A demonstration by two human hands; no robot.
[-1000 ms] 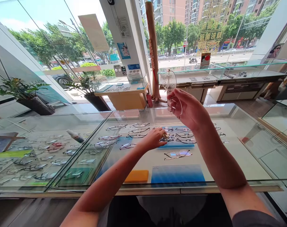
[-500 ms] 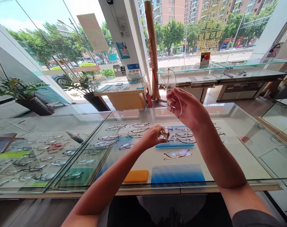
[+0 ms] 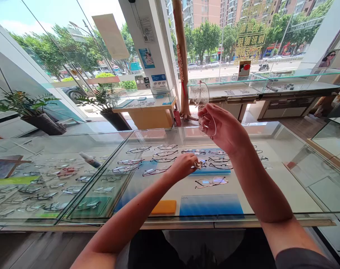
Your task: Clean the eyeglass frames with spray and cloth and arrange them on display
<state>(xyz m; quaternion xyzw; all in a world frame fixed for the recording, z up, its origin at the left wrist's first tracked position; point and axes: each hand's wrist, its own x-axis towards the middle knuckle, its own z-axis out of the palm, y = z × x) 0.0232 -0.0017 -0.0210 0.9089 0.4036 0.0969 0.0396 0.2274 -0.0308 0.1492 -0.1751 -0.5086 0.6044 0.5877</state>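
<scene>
My right hand [image 3: 224, 129] is raised above the glass counter, its fingers closed on a pair of thin-rimmed eyeglasses [image 3: 201, 94]. The eyeglasses are turned upright, one lens above my fingers and the other partly behind them; the upper lens looks speckled. Lower and to the left, my left hand [image 3: 184, 165] is closed on a small crumpled beige cloth [image 3: 198, 164], only part of which shows. Beneath it, several eyeglasses lie in rows inside the counter, with one pair [image 3: 211, 182] nearer to me.
The glass counter [image 3: 215, 225] spans the view in front of me. In it are an orange case [image 3: 164, 206] and a blue-and-white card [image 3: 211, 205]. A white bottle [image 3: 89, 159] stands at left. Potted plants [image 3: 114, 118], a wooden trunk [image 3: 181, 59] and more display counters are beyond.
My left hand has shifted slightly right and down and turned over, so less of the cloth shows. My right hand holds the eyeglasses in nearly the same place.
</scene>
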